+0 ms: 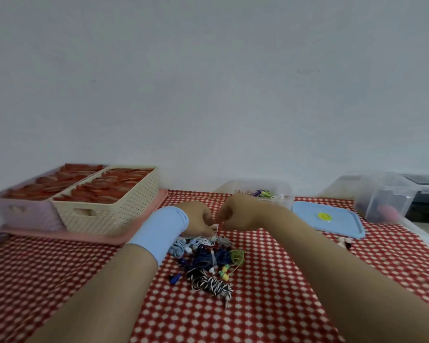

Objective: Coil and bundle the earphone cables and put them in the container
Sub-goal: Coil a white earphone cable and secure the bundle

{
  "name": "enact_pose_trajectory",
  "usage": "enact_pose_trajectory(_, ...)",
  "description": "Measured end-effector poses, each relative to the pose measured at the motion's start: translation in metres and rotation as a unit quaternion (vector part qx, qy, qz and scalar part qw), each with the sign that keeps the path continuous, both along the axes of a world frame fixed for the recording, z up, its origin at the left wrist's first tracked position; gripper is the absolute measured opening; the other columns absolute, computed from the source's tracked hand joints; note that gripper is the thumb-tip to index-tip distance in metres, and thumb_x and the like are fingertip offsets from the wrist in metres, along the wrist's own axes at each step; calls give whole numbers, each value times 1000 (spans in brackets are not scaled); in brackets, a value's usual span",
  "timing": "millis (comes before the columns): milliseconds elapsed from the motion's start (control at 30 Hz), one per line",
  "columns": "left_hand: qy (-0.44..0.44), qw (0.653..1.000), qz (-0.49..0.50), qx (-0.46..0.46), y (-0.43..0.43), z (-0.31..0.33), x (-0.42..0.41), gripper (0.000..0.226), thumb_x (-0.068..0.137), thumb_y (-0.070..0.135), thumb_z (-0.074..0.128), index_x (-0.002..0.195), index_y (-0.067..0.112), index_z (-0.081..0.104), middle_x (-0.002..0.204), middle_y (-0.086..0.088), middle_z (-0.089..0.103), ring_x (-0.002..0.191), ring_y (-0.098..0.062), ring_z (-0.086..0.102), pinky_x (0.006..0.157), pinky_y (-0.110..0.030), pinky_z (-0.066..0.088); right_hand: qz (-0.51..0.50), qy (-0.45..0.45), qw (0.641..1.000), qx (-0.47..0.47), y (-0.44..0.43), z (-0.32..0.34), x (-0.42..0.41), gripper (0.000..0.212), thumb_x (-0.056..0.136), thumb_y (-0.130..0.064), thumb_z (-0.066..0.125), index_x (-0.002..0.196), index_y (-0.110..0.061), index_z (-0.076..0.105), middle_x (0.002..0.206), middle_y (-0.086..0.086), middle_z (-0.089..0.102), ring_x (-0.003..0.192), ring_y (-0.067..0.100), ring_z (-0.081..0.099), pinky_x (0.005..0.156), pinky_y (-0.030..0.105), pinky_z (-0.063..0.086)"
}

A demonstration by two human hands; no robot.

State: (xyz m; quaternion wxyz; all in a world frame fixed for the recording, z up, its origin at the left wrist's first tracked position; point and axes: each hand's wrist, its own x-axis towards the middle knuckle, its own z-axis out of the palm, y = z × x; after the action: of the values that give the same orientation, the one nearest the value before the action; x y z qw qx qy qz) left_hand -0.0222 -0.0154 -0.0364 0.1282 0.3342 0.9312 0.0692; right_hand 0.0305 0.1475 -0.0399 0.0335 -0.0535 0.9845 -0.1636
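Head, left hand [198,219], right hand [237,214] pinching white cable [215,231]

Red white-dotted cloth [270,280], blue lid [328,220]

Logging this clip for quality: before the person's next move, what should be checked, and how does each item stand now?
1. Grip of the left hand on the thin white earphone cable: ok, the cable rises to its fingertips.
2. Grip of the right hand on that cable: cannot tell, the fingers are curled but the contact is hidden.
3. Cable coiled and bundled: not ok, it trails into the tangled pile of coloured earphones.
4. The clear plastic container open: ok, the flat blue plastic lid lies beside it.
5. Room in the container: cannot tell, a few earphones show inside, blurred.
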Motion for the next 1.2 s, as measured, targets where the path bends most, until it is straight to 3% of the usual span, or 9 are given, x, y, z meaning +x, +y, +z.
enact_pose_trajectory(67, -6, 999, -1, -31, -11, -7, 3, 37, 85, 44, 70, 113, 21, 73, 111, 2, 70, 101, -22, 65, 92, -36, 53, 10, -11, 1000, 19, -11, -10, -2, 29, 86, -31, 75, 114, -27, 75, 109, -6, 75, 93, 10, 66, 90, 30, 54)
enact_pose_trajectory(300, 19, 991, 36, 128, -25, -14, 5, 14, 91, 18, 63, 94, 17, 77, 98, 1, 74, 92, -18, 67, 85, -30, 53, 23, -50, 999, 4, -22, -8, -2, 30, 89, -32, 72, 117, -25, 74, 115, -6, 73, 97, 10, 64, 96, 31, 51)
enact_pose_trajectory(433, 3, 988, 47, 149, -27, -13, 3, 14, 93, 23, 62, 100, 20, 74, 103, 6, 71, 93, -12, 64, 90, -30, 51, 21, -40, 999, -16, -16, -9, 1, 29, 90, -23, 73, 118, -21, 73, 116, -4, 73, 94, 8, 64, 97, 30, 52)
enact_pose_trajectory(633, -32, 975, 54, 211, -27, -9, 6, 30, 97, 45, 51, 110, 22, 66, 105, 1, 69, 97, -19, 63, 86, -36, 49, -35, 54, 990, -122, -6, -3, 2, 34, 96, -9, 51, 122, -16, 72, 91, -1, 72, 61, 5, 53, 58, 19, 43)
enact_pose_trajectory(767, -60, 956, 79, 275, -25, -6, 6, 32, 90, 30, 68, 119, 20, 62, 85, 6, 70, 78, -6, 64, 74, -25, 48, -58, 83, 975, -197, -1, -1, 5, 32, 104, -14, 44, 120, -15, 72, 83, 10, 69, 62, 15, 52, 62, 35, 48)
enact_pose_trajectory(867, -37, 956, 92, 276, -26, -5, 5, 15, 91, 21, 62, 102, 13, 71, 73, 4, 68, 61, -1, 61, 66, -25, 46, -44, 74, 963, -257, -1, 2, 7, 27, 104, -24, 54, 122, -13, 71, 99, 4, 72, 75, 11, 64, 68, 23, 54)
enact_pose_trajectory(1033, 3, 954, 102, 282, -29, -2, 4, 21, 96, 25, 55, 79, 23, 68, 77, 11, 63, 71, -5, 54, 73, -29, 43, -27, 48, 961, -271, -2, 2, 9, 22, 94, -32, 70, 107, -16, 77, 75, -17, 70, 67, -7, 61, 68, 13, 44)
enact_pose_trajectory(1133, -48, 931, 119, 341, -29, -1, 3, 18, 97, 28, 54, 89, 22, 69, 85, 9, 71, 84, -9, 66, 84, -31, 53, -35, 45, 959, -279, -3, 1, 8, 22, 99, -31, 63, 104, -13, 74, 93, -6, 73, 85, 3, 66, 75, 17, 46)
enact_pose_trajectory(1200, -113, 901, 129, 399, -28, 1, 8, 18, 98, 27, 55, 99, 15, 69, 92, 2, 74, 90, -13, 71, 89, -34, 57, -32, 44, 943, -330, -6, 0, 8, 21, 100, -23, 61, 107, -5, 70, 94, 1, 73, 78, 3, 67, 67, 13, 48)
